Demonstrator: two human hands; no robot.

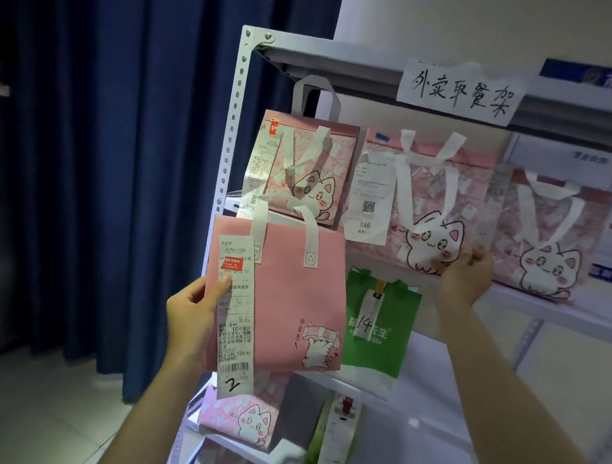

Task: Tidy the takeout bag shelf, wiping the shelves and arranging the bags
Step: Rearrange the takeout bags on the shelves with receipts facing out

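We see a white metal shelf rack (234,115) beside a dark blue curtain (116,131), with a handwritten paper sign (460,90) taped to its top rail. The left hand (192,312) grips a plain pink takeout bag (288,299) by its left edge, thumb curled over the front onto a long receipt (238,312) marked "2" at the bottom — the bag is held up in front of the rack, off any shelf. The right hand (464,276) reaches to the upper shelf and pinches the lower right corner of the middle cat-print bag (427,208), fingers curled round its edge. That bag stands between two other pink cat-print bags: a narrower one (304,170) at the left with a receipt hanging from it, and a wide one (542,237) at the right. On the shelf below stands a green bag (380,333) with a tag reading "14". Lower still we make out another cat-print bag (240,412) and a greenish bag with a receipt (335,451), somewhat blurred.
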